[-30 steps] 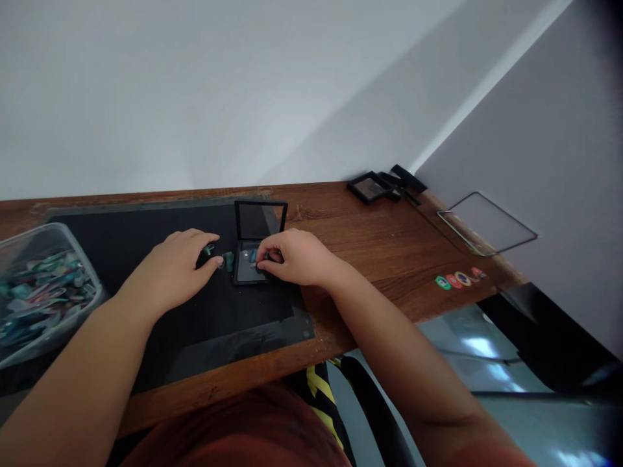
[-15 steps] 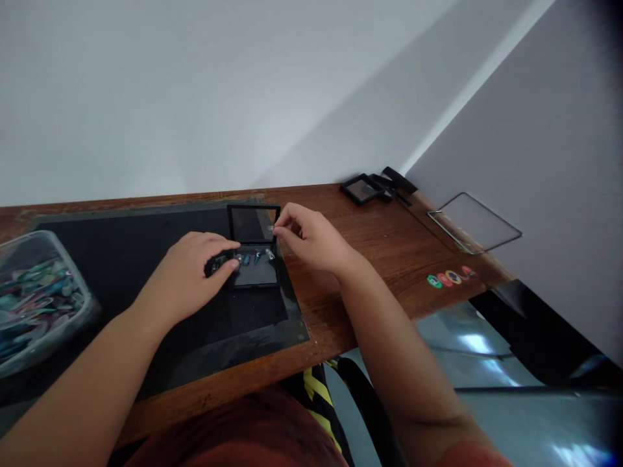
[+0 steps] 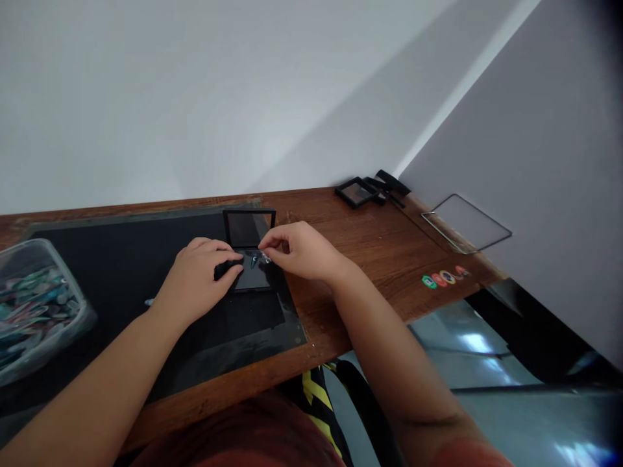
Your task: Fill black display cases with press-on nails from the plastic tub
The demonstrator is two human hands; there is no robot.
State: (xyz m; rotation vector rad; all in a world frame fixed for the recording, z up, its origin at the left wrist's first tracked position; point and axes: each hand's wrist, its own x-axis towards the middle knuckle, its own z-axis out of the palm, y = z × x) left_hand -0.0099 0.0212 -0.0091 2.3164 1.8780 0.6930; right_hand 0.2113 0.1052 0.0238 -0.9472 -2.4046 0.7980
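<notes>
Since the earlier frame, the left hand (image 3: 199, 279) has been moved further over the case (image 3: 252, 280) and the right hand (image 3: 305, 251) lowered from its lid (image 3: 243, 229), so it is reached from both sides. At far left, the tub (image 3: 71, 336) is cut off. Inside the case, a teal piece (image 3: 254, 261) is seen between the hands; fingertips are drawn nearly together, but anything pinched is hidden.

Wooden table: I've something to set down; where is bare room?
Bare wood lies between right hand, black frames and stickers; bare black mat at the back, between plastic tub and left hand. Crowded: the open case between the hands.
</notes>
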